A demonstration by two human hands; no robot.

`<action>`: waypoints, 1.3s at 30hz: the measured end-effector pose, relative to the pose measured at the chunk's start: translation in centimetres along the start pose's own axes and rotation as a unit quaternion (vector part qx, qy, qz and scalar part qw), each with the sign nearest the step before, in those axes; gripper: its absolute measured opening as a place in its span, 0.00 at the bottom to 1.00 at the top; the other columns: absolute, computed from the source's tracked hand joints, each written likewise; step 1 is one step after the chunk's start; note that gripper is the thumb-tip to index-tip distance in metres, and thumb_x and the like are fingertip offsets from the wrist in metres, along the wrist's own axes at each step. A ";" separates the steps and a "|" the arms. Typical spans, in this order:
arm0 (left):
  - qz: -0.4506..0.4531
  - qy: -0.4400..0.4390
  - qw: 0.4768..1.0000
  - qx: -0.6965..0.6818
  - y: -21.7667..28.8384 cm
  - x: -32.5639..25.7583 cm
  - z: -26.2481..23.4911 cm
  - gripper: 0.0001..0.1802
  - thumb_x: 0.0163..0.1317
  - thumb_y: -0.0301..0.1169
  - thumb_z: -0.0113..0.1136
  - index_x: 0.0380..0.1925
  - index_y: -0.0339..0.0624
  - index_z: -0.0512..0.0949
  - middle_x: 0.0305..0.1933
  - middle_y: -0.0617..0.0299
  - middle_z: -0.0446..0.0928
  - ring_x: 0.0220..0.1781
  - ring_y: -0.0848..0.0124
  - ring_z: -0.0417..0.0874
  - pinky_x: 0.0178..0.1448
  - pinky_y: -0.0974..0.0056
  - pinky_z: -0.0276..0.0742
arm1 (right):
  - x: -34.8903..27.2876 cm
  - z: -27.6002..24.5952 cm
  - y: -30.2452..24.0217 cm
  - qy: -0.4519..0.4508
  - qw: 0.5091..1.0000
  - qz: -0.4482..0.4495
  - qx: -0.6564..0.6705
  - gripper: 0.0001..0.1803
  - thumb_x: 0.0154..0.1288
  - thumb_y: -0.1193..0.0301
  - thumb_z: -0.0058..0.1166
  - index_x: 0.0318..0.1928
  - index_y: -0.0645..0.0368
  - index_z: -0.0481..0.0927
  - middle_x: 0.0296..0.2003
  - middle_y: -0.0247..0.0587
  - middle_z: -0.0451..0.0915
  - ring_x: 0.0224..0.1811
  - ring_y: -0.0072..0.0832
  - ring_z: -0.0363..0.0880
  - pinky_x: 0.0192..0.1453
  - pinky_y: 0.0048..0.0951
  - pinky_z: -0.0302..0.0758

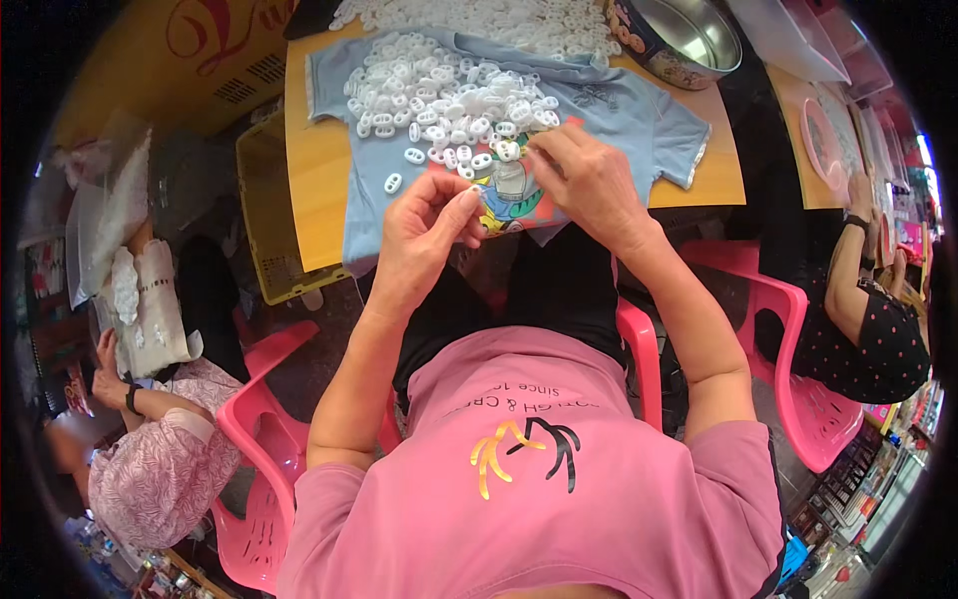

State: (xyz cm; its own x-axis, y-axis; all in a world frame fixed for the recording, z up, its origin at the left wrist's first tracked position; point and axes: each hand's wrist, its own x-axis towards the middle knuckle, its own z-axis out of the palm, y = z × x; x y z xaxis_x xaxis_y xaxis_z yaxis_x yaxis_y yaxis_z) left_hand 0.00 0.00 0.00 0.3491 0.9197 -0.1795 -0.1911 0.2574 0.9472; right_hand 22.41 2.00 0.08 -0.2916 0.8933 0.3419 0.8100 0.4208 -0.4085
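Observation:
My left hand (431,222) is closed, thumb and forefinger pinching a small white plastic piece (475,189) that is mostly hidden by the fingertips. My right hand (591,185) reaches to the near right edge of a heap of white oval plastic pieces (429,95), each with two dark holes. Its fingers are bent and drawn together. Whatever they grip, if anything, is hidden, and one oval piece (508,151) lies just left of the fingertips. Beneath the heap a light blue T-shirt (644,125) with a colourful cartoon print (519,190) is spread across the table.
A wooden table (723,150) bears a second heap of white pieces (499,22) and a round metal tin (689,40) at the back. A yellow crate (267,215) stands left. Pink chairs (773,309) and co-workers at both sides (165,454) flank me.

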 end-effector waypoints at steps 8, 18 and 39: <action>0.003 -0.005 0.999 -0.035 0.0 1.4 2.9 0.08 0.68 0.30 0.57 0.40 0.36 0.75 0.41 0.59 0.80 0.38 0.77 0.82 0.40 0.72 0.79 | -0.6 -0.5 -0.7 0.052 0.842 0.275 0.460 0.08 0.65 0.73 0.58 0.42 0.64 0.79 0.28 0.35 0.80 0.24 0.20 0.77 0.29 0.21 0.74; 0.090 -0.002 0.993 -0.074 0.0 1.7 4.6 0.08 0.68 0.29 0.57 0.42 0.35 0.76 0.54 0.54 0.77 0.47 0.77 0.79 0.50 0.70 0.77 | -1.6 -1.2 -2.3 0.086 0.756 0.286 0.582 0.10 0.65 0.73 0.60 0.42 0.65 0.77 0.30 0.37 0.81 0.25 0.18 0.77 0.29 0.21 0.77; 0.025 0.004 0.996 -0.081 0.4 2.1 4.8 0.08 0.68 0.29 0.57 0.40 0.33 0.74 0.34 0.60 0.79 0.31 0.77 0.80 0.35 0.71 0.80 | -2.0 -1.8 -3.1 0.087 0.768 0.247 0.584 0.11 0.68 0.75 0.56 0.48 0.67 0.78 0.30 0.38 0.81 0.26 0.20 0.79 0.33 0.21 0.78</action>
State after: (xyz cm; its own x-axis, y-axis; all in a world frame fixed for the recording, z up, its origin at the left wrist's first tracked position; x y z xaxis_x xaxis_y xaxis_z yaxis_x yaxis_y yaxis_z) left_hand 5.06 0.57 1.29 0.3281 0.9349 -0.1351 -0.3544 0.2544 0.8998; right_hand 21.37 -1.37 2.17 0.0598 0.9977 -0.0329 -0.2400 -0.0177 -0.9706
